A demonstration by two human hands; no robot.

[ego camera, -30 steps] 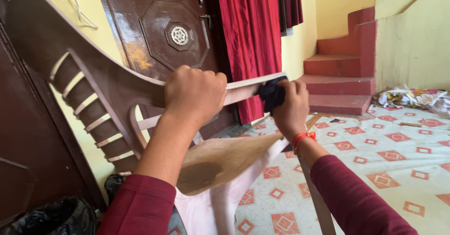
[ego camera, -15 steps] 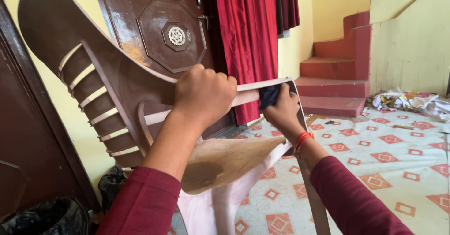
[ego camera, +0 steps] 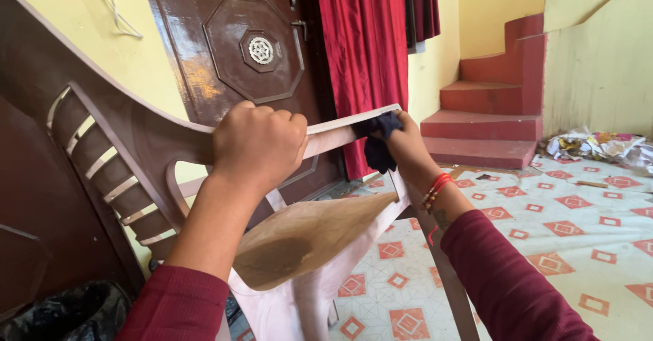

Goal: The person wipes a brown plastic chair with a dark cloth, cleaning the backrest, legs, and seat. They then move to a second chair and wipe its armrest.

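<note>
I'm wiping: left hand [ego camera: 262,142] clenched on the chair's armrest [ego camera: 326,135], right hand [ego camera: 408,147] grasping a dark cloth [ego camera: 376,140] (near the armrest's end); next needs steady pressure.

We see a bright daylit room, with soft, even light that seems to come from the right. The door [ego camera: 252,48] carries a glossy sheen, with pale reflections on its varnish. The chair [ego camera: 156,137] is dull, its seat underside in mild shadow, and the bag [ego camera: 68,310] in the lower left corner sits in the darkest patch. The left hand [ego camera: 258,144] is evenly lit and fairly sharp; the right hand [ego camera: 408,144] and the cloth [ego camera: 377,144] look slightly soft. The stairs [ego camera: 490,110] and floor [ego camera: 578,232] are clear. Straight lines bow a little towards the edges.
</note>
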